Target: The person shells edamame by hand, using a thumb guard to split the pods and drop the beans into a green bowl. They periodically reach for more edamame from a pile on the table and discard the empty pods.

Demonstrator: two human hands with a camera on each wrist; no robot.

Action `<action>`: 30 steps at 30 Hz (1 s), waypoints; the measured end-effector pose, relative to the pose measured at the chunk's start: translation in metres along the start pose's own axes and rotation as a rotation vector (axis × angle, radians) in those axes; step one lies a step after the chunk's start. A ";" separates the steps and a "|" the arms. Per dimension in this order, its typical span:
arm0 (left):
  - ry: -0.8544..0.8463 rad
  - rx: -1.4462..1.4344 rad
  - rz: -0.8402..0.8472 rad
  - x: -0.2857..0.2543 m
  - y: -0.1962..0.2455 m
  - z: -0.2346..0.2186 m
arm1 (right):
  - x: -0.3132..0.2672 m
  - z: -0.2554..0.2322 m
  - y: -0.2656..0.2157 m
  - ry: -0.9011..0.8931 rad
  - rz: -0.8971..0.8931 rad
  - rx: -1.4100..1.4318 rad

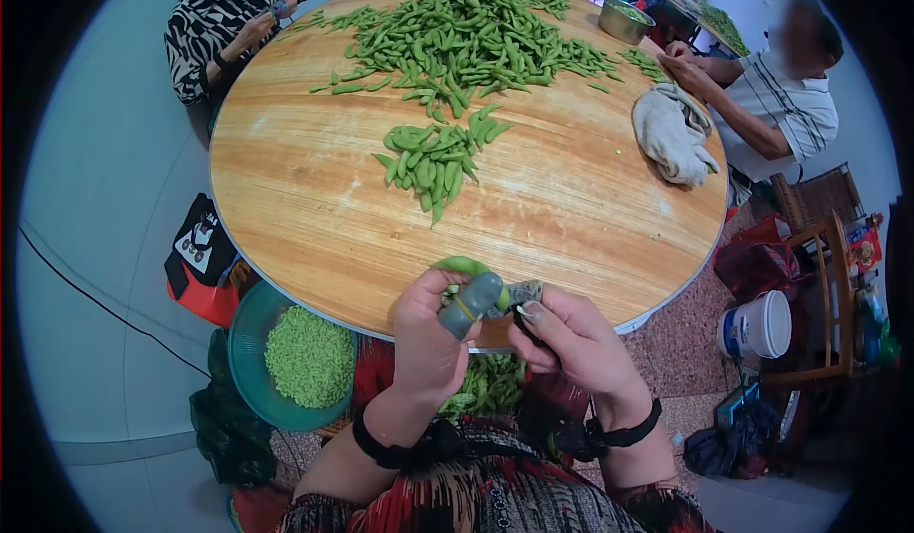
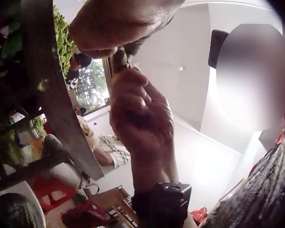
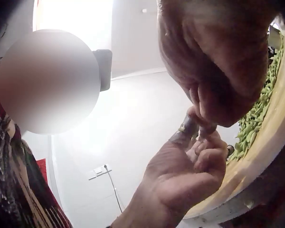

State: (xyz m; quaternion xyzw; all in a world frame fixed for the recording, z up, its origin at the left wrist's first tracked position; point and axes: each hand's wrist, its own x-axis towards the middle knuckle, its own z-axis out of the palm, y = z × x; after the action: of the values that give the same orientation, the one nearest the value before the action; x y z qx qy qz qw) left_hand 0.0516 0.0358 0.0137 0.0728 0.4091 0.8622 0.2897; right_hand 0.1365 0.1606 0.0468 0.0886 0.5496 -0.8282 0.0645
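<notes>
In the head view, my left hand point(image 1: 426, 333) grips a green soybean pod point(image 1: 461, 265) over the table's near edge. Its thumb wears a grey rubber cover point(image 1: 471, 305) with a yellow band round it. My right hand point(image 1: 581, 343) meets it from the right, fingers curled, with a grey-wrapped finger and thumb pinching at the pod's green end beside the covered thumb. Both wrist views show the two hands fingertip to fingertip, the pod mostly hidden. A small heap of pods point(image 1: 433, 162) lies ahead of the hands on the round wooden table point(image 1: 314, 238).
A large pod pile point(image 1: 466, 33) covers the table's far side. A teal basin point(image 1: 244, 381) of shelled beans stands at lower left; more pods point(image 1: 495, 385) lie below the table edge. A cloth point(image 1: 671, 133), a metal pot point(image 1: 625, 21) and other people sit around the table.
</notes>
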 end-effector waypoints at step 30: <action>-0.209 -0.129 -0.313 0.008 0.003 -0.023 | 0.015 -0.019 0.021 0.172 0.052 0.039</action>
State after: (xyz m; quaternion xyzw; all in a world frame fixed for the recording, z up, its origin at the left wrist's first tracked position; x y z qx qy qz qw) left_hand 0.0349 0.0235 -0.0001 0.0784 0.3271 0.8188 0.4652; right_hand 0.1280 0.1698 0.0171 0.1749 0.5343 -0.8262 0.0368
